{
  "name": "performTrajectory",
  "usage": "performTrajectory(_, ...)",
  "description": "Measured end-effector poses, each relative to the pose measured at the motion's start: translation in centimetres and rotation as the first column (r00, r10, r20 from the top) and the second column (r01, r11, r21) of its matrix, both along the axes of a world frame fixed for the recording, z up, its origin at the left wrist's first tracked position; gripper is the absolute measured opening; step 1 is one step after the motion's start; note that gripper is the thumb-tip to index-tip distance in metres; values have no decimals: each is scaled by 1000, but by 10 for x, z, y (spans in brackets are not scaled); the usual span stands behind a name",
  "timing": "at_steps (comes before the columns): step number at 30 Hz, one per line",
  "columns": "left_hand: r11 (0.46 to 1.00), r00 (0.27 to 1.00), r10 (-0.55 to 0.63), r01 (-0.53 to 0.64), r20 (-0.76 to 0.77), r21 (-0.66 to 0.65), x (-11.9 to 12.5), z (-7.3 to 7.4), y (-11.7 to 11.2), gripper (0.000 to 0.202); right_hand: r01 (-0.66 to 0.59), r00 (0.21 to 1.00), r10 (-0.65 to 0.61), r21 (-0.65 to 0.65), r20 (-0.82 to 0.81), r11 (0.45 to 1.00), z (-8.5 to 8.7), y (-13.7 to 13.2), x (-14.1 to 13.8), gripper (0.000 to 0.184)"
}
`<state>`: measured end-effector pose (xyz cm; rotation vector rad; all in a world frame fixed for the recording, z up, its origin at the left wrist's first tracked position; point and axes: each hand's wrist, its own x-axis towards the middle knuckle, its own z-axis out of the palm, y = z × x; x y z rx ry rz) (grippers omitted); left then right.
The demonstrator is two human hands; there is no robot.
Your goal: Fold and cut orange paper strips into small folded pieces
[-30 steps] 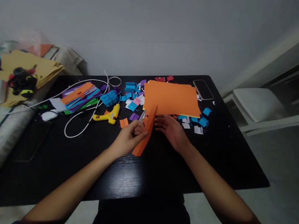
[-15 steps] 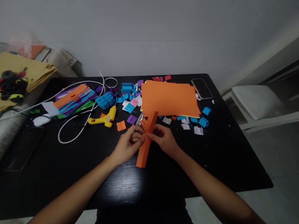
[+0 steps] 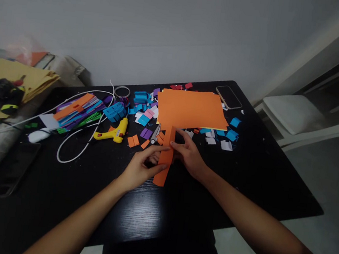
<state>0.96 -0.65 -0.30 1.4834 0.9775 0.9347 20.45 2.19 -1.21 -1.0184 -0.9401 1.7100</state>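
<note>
A long folded strip of orange paper [image 3: 165,155] is held upright-lengthwise between both hands, over the near middle of the black table [image 3: 211,188]. My left hand [image 3: 143,165] grips its left side, with thumb and fingers on the paper. On the strip's right edge, higher up, my right hand [image 3: 189,154] pinches it between thumb and fingers; some of its fingertips are hidden behind the paper. Just beyond the strip lies a stack of orange sheets [image 3: 192,108], with a yellow edge showing beneath. Scissors [image 3: 155,134] lie left of the strip's far end.
A yellow glue gun [image 3: 113,132] lies to the left, beside a white cable [image 3: 64,144] and a pile of coloured paper strips [image 3: 78,111]. Small folded blue pieces [image 3: 115,112] and other scraps surround the stack. A phone [image 3: 228,97] rests at the back right, near a white stool [image 3: 290,115].
My left thumb has slid lower on the strip and its fingers have spread wider. My right fingers have shifted along the edge, and the strip now shows a broader face. The view has shifted slightly.
</note>
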Motion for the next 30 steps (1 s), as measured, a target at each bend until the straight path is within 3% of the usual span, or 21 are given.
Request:
performTrajectory(4, 1000, 999, 5, -4, -32, 17, -1, 1, 2, 52, 86, 996, -84, 43, -40, 995, 1, 3, 0, 76)
performTrajectory(7, 999, 998, 9, -5, -70, 46, -3, 10, 8, 49, 91, 994, -99, 183, 36, 979, 0, 5, 3, 47)
performTrajectory(10, 997, 994, 8, 0, -107, 81, -3, 29, 19, 38, 72, 991, -99, 268, 90, 961, -1, 6, 6, 24)
performTrajectory(14, 992, 990, -44, 59, -136, 108, 5, 60, 37, 30, 71, 969, -166, 436, 183, 897, -1, 2, 6, 28)
performTrajectory(17, 984, 975, -83, 113, -205, 140, 13, 72, 45, 28, 54, 968, -161, 467, 193, 882, -1, -2, 3, 30)
performTrajectory(22, 973, 947, -112, 166, -300, 159, 13, 65, 48, 30, -11, 989, -49, 397, 141, 918, -3, -7, -4, 31)
performTrajectory(30, 947, 926, 22, 101, -376, 304, 2, 46, 56, 31, -108, 994, 104, 214, 31, 971, 6, -6, -4, 25)
